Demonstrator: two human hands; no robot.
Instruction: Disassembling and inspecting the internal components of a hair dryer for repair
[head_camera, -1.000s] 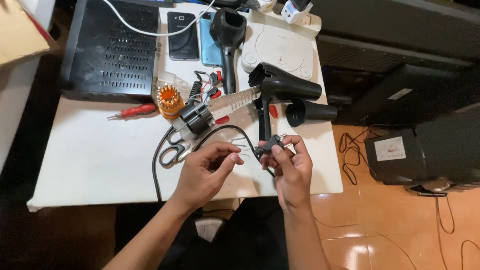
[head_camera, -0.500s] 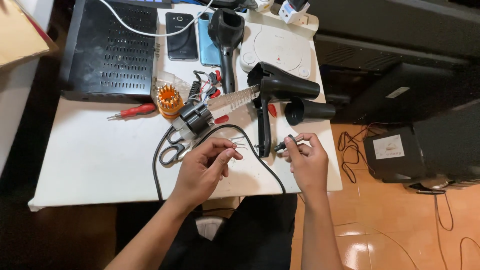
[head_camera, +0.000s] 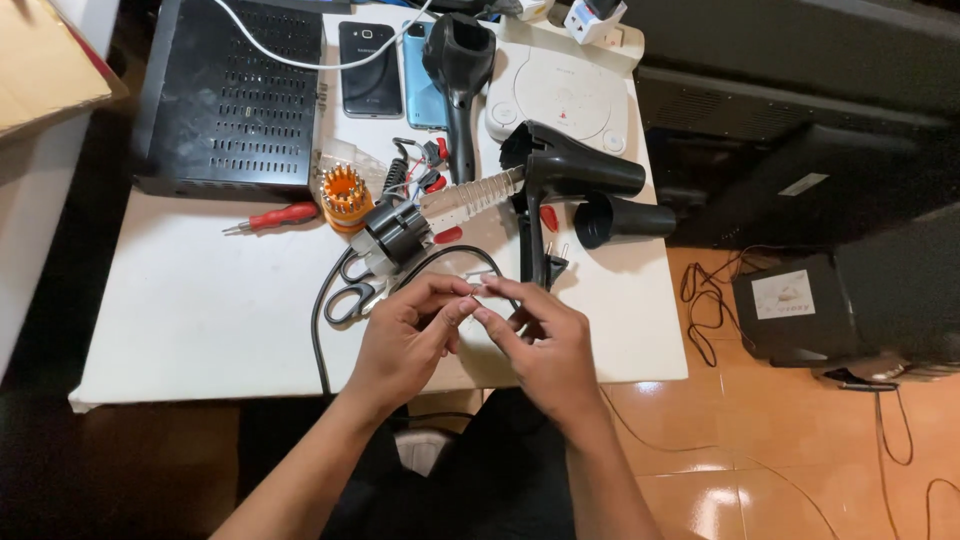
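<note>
Both hands meet at the centre of the frame, just above the near edge of the white bench (head_camera: 200, 330). The left hand (head_camera: 405, 335) and the right hand (head_camera: 545, 345) each pinch with thumb and forefinger on the bare wire ends (head_camera: 478, 287) of a black cord (head_camera: 330, 300); each grip is nearly closed, fingertips touching the small pale conductors between them. The cord loops away to the left and falls off the bench front. What exactly lies between the fingertips is too small to tell beyond thin light strands.

To do this well, the judgement is that the pinch should stay close to the wire tips, so the strands do not splay, with both wrists braced low near the bench for steadiness. Twisting or parting the strands calls for light force: thin conductors break or fray easily.

Just behind the hands, toward centre frame, lie grey-handled scissors (head_camera: 352, 295), a black motor part (head_camera: 395, 230) and a black hair dryer body (head_camera: 570, 175) with its plug (head_camera: 553, 265) pointing down. A detached black nozzle (head_camera: 620, 220) sits right of it. An orange bit holder (head_camera: 343, 195) and a red screwdriver (head_camera: 275, 217) lie left of centre. At upper frame are a black vented box (head_camera: 230, 100), two phones (head_camera: 368, 70), a second dryer shell (head_camera: 460, 60) and a pale grey console (head_camera: 560, 95).
</note>
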